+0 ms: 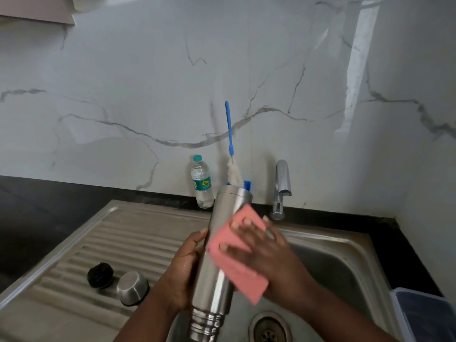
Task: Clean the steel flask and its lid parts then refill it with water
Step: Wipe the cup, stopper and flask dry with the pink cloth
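A white marble wall stands behind a steel sink, with a clear plastic water bottle, a blue-handled bottle brush and a shiny tap along the back. On the ridged drainboard sit a black round stopper and a steel cup lid, just beside each other. Over the sink, the left hand curls around the tall steel flask, held mouth-down, and the right hand presses a pink sponge on it with spread fingers.

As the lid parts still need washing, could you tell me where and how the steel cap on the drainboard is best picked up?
Grip the steel cap around its rounded steel sides, coming from above. It lies tilted on the ribbed drainboard, apart from the black stopper, so fingers can probably close around it freely.
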{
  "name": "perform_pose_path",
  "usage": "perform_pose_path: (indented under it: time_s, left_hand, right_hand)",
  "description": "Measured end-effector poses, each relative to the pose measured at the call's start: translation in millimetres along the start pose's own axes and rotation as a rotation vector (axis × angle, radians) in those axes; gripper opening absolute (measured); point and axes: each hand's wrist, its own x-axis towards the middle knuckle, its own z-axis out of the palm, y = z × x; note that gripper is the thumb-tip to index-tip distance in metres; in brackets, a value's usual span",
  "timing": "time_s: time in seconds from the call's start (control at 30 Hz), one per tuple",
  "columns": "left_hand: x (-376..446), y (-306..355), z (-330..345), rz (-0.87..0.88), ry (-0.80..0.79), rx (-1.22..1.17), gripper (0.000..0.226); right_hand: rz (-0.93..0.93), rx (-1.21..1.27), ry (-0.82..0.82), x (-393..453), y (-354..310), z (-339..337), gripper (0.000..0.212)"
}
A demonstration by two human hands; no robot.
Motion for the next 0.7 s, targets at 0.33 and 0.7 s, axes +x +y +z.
perform_pose_path:
  time_s: [0.33, 0.7]
  left_hand:
    - [4, 9, 6, 0.084, 0.104, 0.147, 0.087]
    - [0, -1, 9, 0.039, 0.18, 0.217, 0.061]
  right_hand:
    - [-0.219, -0.138, 0.017, -24, -36, 17, 0.067]
    - [0.199, -0.013, 0.128, 18, 22, -15, 0.087]
